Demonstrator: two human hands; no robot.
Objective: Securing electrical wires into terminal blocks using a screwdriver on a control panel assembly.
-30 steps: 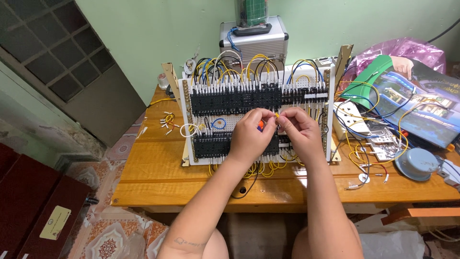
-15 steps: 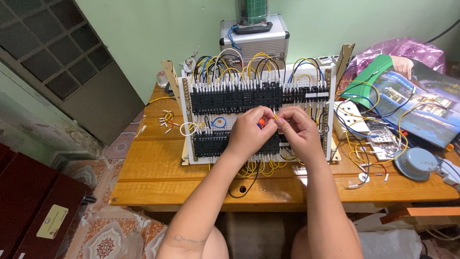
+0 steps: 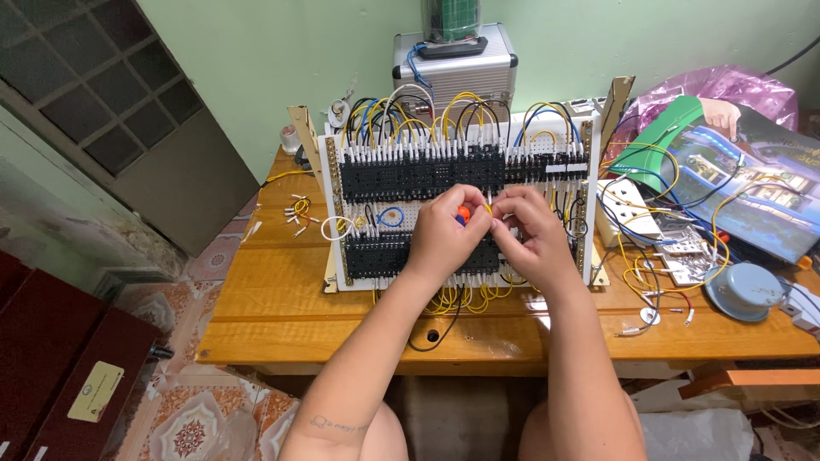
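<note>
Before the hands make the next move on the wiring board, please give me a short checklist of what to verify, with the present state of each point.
1. Left hand grips the orange-handled tool: ok, the handle shows between its fingers.
2. Right hand pinches the yellow wire: ok.
3. Tool tip seated on a terminal: cannot tell, the hands hide it.
4. Wiring board stands steady on the wooden table: ok, propped upright on its side brackets.
5. Loose wire pieces at hand: ok, left of the board.
6. Cables on the right lie apart from the hands: ok, though tangled.
</note>
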